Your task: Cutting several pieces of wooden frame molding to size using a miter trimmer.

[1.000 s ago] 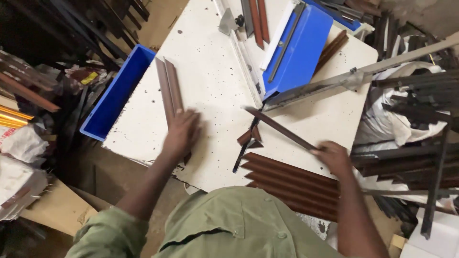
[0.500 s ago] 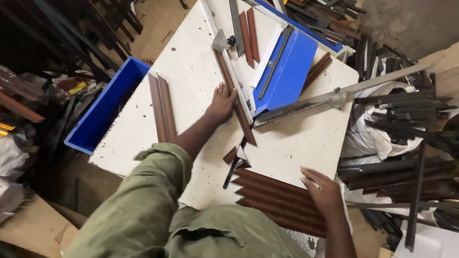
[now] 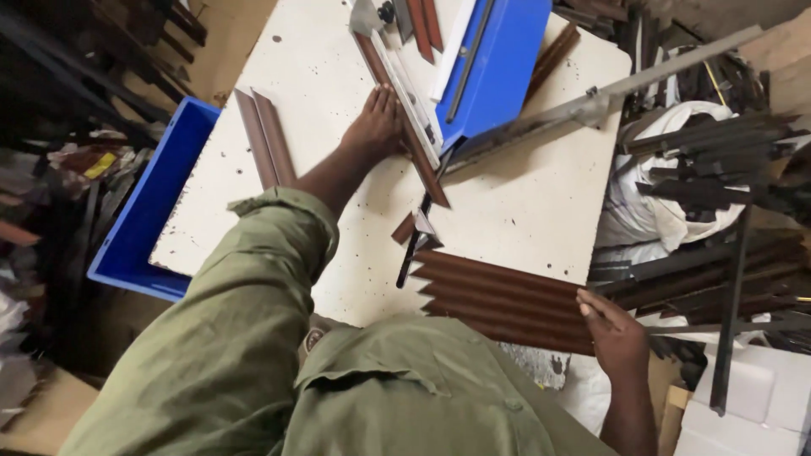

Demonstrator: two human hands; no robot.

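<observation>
My left hand point(image 3: 376, 127) presses flat, fingers together, on the brown strip point(image 3: 404, 127) against the cutter's guide so it stays aligned. Right hand point(image 3: 617, 333), fingers loosely apart, rests on the strip stack point(image 3: 498, 295) at the table point(image 3: 524, 203) edge.

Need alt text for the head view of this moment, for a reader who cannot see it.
A person in an olive shirt leans over a white worktable, left hand pressing a brown moulding strip against a cutting guide, right hand resting on a row of brown strips at the near edge. Two more strips lie beside a blue bin.
</observation>
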